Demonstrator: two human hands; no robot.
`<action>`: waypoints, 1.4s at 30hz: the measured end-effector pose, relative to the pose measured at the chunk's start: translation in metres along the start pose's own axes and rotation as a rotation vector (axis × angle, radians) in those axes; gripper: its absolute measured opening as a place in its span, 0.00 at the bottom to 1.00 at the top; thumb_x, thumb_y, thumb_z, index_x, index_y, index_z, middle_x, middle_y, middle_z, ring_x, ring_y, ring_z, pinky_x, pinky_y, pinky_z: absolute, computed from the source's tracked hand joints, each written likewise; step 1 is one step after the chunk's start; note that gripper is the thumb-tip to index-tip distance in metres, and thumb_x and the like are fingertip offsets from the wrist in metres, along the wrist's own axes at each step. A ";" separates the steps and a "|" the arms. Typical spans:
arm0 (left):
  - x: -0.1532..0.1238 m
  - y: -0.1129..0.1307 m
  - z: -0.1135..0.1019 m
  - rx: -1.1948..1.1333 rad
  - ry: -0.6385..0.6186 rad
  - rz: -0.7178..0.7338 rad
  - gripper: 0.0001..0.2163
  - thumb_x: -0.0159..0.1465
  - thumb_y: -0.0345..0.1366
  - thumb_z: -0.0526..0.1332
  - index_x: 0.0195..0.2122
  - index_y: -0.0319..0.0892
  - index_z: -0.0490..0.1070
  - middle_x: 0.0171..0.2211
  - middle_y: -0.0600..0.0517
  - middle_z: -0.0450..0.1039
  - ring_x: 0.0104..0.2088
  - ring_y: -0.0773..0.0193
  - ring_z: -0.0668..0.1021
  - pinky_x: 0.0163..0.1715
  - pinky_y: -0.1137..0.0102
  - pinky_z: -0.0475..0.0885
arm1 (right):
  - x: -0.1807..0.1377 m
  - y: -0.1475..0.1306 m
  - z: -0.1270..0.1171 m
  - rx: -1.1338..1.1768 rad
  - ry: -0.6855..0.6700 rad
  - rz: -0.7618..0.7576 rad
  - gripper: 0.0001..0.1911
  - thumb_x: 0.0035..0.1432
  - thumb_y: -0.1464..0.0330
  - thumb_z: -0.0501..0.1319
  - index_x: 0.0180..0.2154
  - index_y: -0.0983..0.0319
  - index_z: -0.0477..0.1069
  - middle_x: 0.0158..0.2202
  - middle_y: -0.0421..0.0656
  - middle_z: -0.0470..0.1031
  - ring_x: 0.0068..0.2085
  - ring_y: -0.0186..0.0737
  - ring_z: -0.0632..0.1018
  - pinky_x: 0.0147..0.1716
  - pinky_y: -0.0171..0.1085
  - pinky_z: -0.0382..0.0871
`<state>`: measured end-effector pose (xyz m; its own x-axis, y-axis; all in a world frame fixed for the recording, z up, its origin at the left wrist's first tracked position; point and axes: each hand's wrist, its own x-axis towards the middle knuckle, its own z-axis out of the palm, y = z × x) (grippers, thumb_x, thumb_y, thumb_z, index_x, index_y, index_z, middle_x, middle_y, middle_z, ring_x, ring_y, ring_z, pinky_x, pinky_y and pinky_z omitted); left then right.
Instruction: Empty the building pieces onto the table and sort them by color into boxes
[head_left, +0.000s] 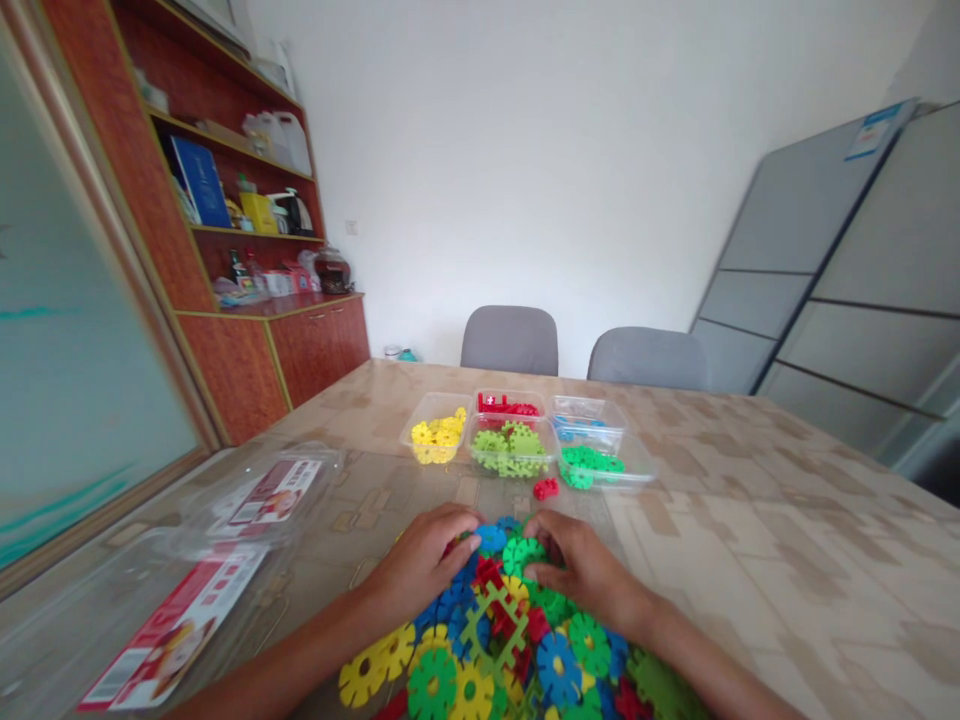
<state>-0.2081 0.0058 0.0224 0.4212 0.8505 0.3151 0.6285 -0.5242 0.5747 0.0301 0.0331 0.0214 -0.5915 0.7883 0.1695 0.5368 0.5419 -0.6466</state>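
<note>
A heap of plastic building pieces lies before me: notched discs in blue, yellow and green, plus red pieces and lime lattice pieces. My left hand [435, 550] is at the heap's far left side, fingers curled together. A bit of red shows under them, and a blue notched disc [492, 538] is right by the fingertips; what they hold is hidden. Across from it, my right hand [581, 565] has thumb and fingers closed around a green notched disc [523, 556]. A lime lattice piece [495, 630] tops the near part of the heap.
Beyond the heap stand clear boxes of sorted pieces: yellow [439, 435], red [510, 405], lime [513, 448], green [592, 466] and blue [585, 425]. A loose red piece [547, 489] lies before them. Clear lids [315, 470] with labels are at left. Two grey chairs [510, 338] stand behind the table.
</note>
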 end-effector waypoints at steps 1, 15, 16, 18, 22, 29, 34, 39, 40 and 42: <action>0.000 0.002 -0.001 0.004 0.006 -0.010 0.12 0.69 0.39 0.51 0.37 0.42 0.72 0.37 0.51 0.75 0.40 0.61 0.76 0.42 0.71 0.68 | 0.000 -0.001 0.001 0.030 0.009 0.010 0.11 0.50 0.76 0.64 0.35 0.60 0.66 0.27 0.34 0.66 0.28 0.34 0.69 0.27 0.30 0.60; 0.001 0.002 0.003 -0.491 0.062 -0.248 0.11 0.65 0.43 0.54 0.37 0.40 0.65 0.30 0.52 0.73 0.31 0.62 0.76 0.26 0.75 0.67 | 0.003 -0.005 -0.009 0.269 0.093 -0.060 0.08 0.57 0.66 0.59 0.29 0.60 0.61 0.26 0.35 0.61 0.28 0.34 0.64 0.27 0.32 0.57; 0.001 0.004 0.004 -0.535 0.050 -0.271 0.11 0.64 0.43 0.54 0.38 0.40 0.65 0.30 0.52 0.73 0.30 0.62 0.76 0.24 0.75 0.67 | 0.003 -0.006 -0.009 0.295 0.095 -0.067 0.09 0.57 0.65 0.59 0.29 0.60 0.61 0.26 0.36 0.62 0.28 0.34 0.65 0.27 0.32 0.57; 0.001 0.010 0.003 -0.573 0.030 -0.290 0.12 0.63 0.44 0.55 0.39 0.40 0.65 0.29 0.53 0.72 0.27 0.65 0.75 0.22 0.76 0.66 | 0.002 -0.009 -0.007 0.340 0.095 -0.069 0.09 0.58 0.63 0.59 0.30 0.60 0.63 0.27 0.36 0.64 0.29 0.35 0.66 0.28 0.32 0.59; 0.000 0.021 0.002 -0.574 -0.004 -0.268 0.11 0.64 0.42 0.55 0.40 0.40 0.67 0.27 0.54 0.73 0.22 0.69 0.71 0.21 0.77 0.63 | 0.001 -0.015 -0.002 0.393 0.091 -0.060 0.09 0.58 0.62 0.60 0.33 0.62 0.66 0.28 0.38 0.66 0.30 0.36 0.67 0.29 0.33 0.60; -0.003 0.026 0.003 -0.561 -0.042 -0.172 0.13 0.61 0.34 0.58 0.48 0.42 0.68 0.41 0.50 0.76 0.42 0.60 0.77 0.39 0.72 0.70 | 0.000 -0.021 0.000 0.393 0.123 -0.040 0.09 0.58 0.63 0.60 0.32 0.63 0.66 0.26 0.37 0.65 0.27 0.34 0.65 0.26 0.32 0.58; -0.004 0.021 0.007 -0.503 -0.042 -0.152 0.16 0.58 0.31 0.60 0.49 0.42 0.68 0.42 0.51 0.76 0.44 0.59 0.77 0.43 0.70 0.69 | -0.001 -0.024 0.003 0.398 0.105 -0.035 0.08 0.58 0.63 0.60 0.34 0.63 0.67 0.25 0.36 0.65 0.26 0.33 0.66 0.25 0.32 0.57; -0.003 0.022 0.004 -0.571 -0.025 -0.164 0.11 0.60 0.34 0.58 0.44 0.40 0.69 0.37 0.50 0.76 0.38 0.61 0.77 0.37 0.72 0.70 | -0.003 -0.026 0.000 0.422 0.115 -0.067 0.09 0.61 0.62 0.58 0.34 0.62 0.66 0.26 0.37 0.66 0.27 0.34 0.68 0.26 0.32 0.61; -0.003 0.022 0.004 -0.578 -0.016 -0.177 0.11 0.60 0.35 0.58 0.44 0.40 0.68 0.35 0.51 0.75 0.35 0.62 0.77 0.34 0.72 0.70 | -0.002 -0.026 -0.001 0.420 0.128 -0.065 0.09 0.61 0.62 0.58 0.34 0.62 0.66 0.26 0.37 0.66 0.27 0.34 0.68 0.26 0.32 0.61; -0.003 0.022 0.004 -0.594 0.000 -0.207 0.12 0.60 0.36 0.58 0.44 0.40 0.67 0.33 0.52 0.73 0.30 0.65 0.75 0.29 0.74 0.69 | -0.002 -0.025 -0.003 0.410 0.145 -0.053 0.10 0.61 0.61 0.58 0.33 0.62 0.65 0.26 0.37 0.65 0.26 0.34 0.68 0.26 0.32 0.60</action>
<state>-0.1928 -0.0090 0.0307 0.3297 0.9317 0.1522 0.2262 -0.2345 0.9454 0.0195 0.0193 0.0399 -0.5056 0.8109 0.2946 0.2069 0.4454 -0.8711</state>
